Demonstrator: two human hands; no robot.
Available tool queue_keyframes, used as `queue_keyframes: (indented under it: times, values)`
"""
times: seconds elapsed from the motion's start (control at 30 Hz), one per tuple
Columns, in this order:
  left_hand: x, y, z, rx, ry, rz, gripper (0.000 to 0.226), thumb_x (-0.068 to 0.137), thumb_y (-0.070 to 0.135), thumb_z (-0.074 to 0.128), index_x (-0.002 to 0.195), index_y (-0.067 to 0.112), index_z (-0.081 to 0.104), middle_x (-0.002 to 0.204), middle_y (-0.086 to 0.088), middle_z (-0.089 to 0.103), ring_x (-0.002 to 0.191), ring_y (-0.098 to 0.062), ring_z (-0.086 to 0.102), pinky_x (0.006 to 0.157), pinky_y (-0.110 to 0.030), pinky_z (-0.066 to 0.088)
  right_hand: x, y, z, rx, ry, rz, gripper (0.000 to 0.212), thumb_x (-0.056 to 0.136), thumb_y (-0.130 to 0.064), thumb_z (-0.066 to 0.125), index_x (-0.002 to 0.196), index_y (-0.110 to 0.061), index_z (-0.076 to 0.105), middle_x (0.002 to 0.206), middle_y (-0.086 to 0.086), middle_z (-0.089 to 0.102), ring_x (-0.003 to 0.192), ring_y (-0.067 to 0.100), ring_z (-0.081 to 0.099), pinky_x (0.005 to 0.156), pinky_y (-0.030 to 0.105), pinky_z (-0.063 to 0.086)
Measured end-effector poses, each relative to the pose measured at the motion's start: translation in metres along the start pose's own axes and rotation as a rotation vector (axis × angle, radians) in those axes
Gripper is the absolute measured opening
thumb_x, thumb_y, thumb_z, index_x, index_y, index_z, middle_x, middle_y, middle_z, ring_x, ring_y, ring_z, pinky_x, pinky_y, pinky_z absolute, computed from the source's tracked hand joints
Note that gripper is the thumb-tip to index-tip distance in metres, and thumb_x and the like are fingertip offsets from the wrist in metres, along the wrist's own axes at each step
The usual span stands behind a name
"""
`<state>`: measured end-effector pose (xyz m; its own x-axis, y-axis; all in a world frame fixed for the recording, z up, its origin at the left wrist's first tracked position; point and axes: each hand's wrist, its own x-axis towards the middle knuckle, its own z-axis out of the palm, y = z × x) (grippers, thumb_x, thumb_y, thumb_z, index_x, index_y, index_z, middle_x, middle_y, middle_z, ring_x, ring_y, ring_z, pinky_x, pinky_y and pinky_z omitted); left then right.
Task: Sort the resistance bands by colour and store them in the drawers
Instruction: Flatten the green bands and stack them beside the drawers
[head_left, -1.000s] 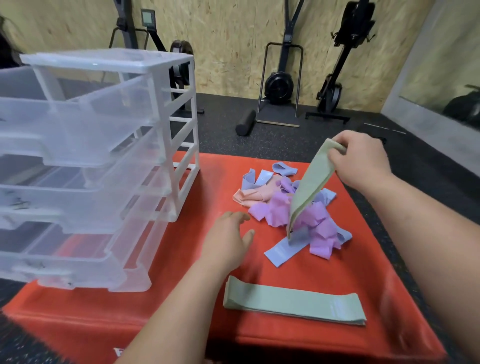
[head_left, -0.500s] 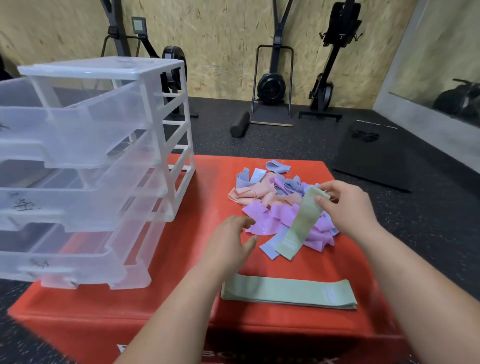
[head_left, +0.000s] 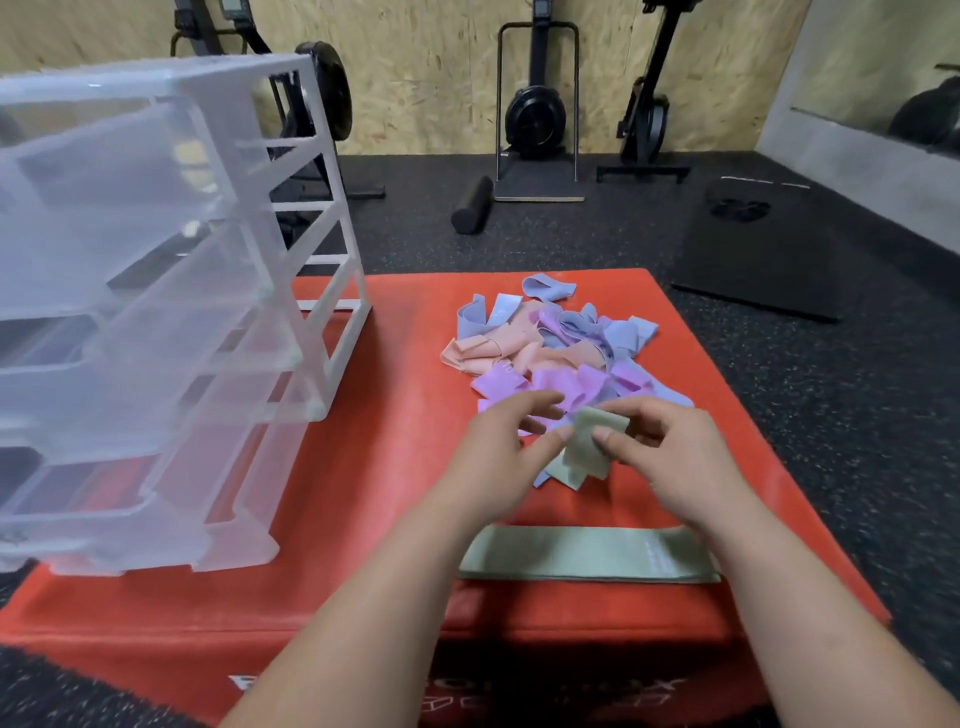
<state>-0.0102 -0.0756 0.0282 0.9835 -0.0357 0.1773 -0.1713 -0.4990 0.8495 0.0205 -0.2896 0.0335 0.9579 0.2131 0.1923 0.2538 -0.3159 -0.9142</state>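
Both hands are on the folded green band (head_left: 586, 448) at the near edge of the pile of bands (head_left: 558, 353) on the red box (head_left: 384, 467), right hand (head_left: 675, 460) pinching it between thumb and curled fingers, left hand (head_left: 496, 454) nipping its left edge.
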Motion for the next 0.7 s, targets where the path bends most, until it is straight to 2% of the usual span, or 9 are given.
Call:
queue_keyframes:
  times: [0.07,0.13,0.2,0.3,0.4,0.47,0.53,0.63,0.7]
  values:
    - [0.005,0.008,0.001,-0.065,0.034,0.018,0.019,0.099,0.03,0.073,0.117,0.026,0.074,0.104,0.011,0.076,0.096,-0.005,0.069,0.081,-0.018,0.053,0.0,-0.006,0.002,0.023,-0.061,-0.028,0.028,0.086,-0.01,0.084,0.108,-0.025,0.075,0.079,0.0,0.077,0.071,0.017,0.068,0.073,0.027,0.054]
    - [0.01,0.01,0.002,-0.095,0.04,0.02,0.005,0.097,0.026,0.075,0.102,0.026,0.076,0.092,0.001,0.076,0.088,-0.018,0.07,0.079,-0.033,0.056,-0.001,-0.008,0.006,-0.006,-0.089,-0.057,0.033,0.085,-0.011,0.085,0.11,-0.027,0.07,0.068,0.001,0.072,0.063,0.01,0.058,0.066,0.02,0.047]
    - [0.013,0.008,0.001,-0.104,0.021,0.012,0.002,0.096,0.024,0.075,0.094,0.025,0.075,0.088,-0.007,0.075,0.082,-0.026,0.067,0.08,-0.046,0.055,0.001,-0.006,0.009,-0.054,-0.108,-0.066,0.039,0.084,-0.013,0.086,0.114,-0.029,0.067,0.071,-0.002,0.074,0.067,0.01,0.061,0.069,0.021,0.05]
    - [0.015,0.004,-0.003,-0.208,0.095,-0.005,0.002,0.098,0.02,0.074,0.096,0.02,0.075,0.082,-0.004,0.074,0.073,-0.017,0.064,0.079,-0.053,0.056,0.008,0.001,0.008,-0.03,-0.183,-0.004,0.037,0.086,-0.017,0.085,0.118,-0.024,0.067,0.082,-0.003,0.078,0.08,0.011,0.071,0.078,0.024,0.053]
    - [0.016,0.003,-0.009,-0.279,0.123,-0.025,0.01,0.099,0.018,0.073,0.109,0.02,0.075,0.088,-0.004,0.074,0.077,-0.017,0.071,0.086,-0.055,0.061,0.014,0.002,0.009,0.029,-0.177,0.005,0.013,0.092,-0.016,0.079,0.105,-0.019,0.074,0.092,0.004,0.078,0.087,0.018,0.074,0.085,0.033,0.057]
    - [0.014,0.001,-0.012,-0.288,0.08,-0.041,0.016,0.099,0.019,0.074,0.115,0.022,0.075,0.094,-0.013,0.074,0.083,-0.018,0.074,0.091,-0.056,0.06,0.014,0.001,0.009,0.059,-0.12,-0.017,0.007,0.095,-0.016,0.075,0.099,-0.022,0.075,0.087,-0.003,0.074,0.075,0.014,0.067,0.077,0.029,0.054]
    - [0.009,0.002,-0.014,-0.276,0.047,-0.047,0.013,0.099,0.02,0.074,0.111,0.022,0.076,0.096,-0.015,0.075,0.085,-0.021,0.074,0.093,-0.058,0.058,0.012,-0.001,0.01,-0.041,-0.096,-0.097,0.008,0.097,-0.02,0.073,0.098,-0.027,0.074,0.077,-0.017,0.067,0.062,0.004,0.053,0.065,0.022,0.045]
    - [0.002,0.007,-0.015,-0.246,0.036,-0.032,0.005,0.099,0.022,0.075,0.102,0.02,0.077,0.095,-0.01,0.078,0.091,-0.035,0.073,0.091,-0.059,0.057,0.007,-0.003,0.014,-0.181,-0.109,-0.185,0.008,0.098,-0.024,0.071,0.099,-0.032,0.073,0.078,-0.019,0.068,0.062,0.003,0.053,0.062,0.024,0.046]
    - [-0.001,0.008,-0.017,-0.227,0.052,-0.01,0.003,0.099,0.022,0.075,0.098,0.02,0.077,0.092,-0.014,0.076,0.084,-0.036,0.069,0.086,-0.059,0.056,0.003,-0.004,0.017,-0.178,-0.139,-0.194,0.011,0.097,-0.028,0.072,0.106,-0.034,0.073,0.084,-0.015,0.07,0.068,0.005,0.058,0.067,0.028,0.05]
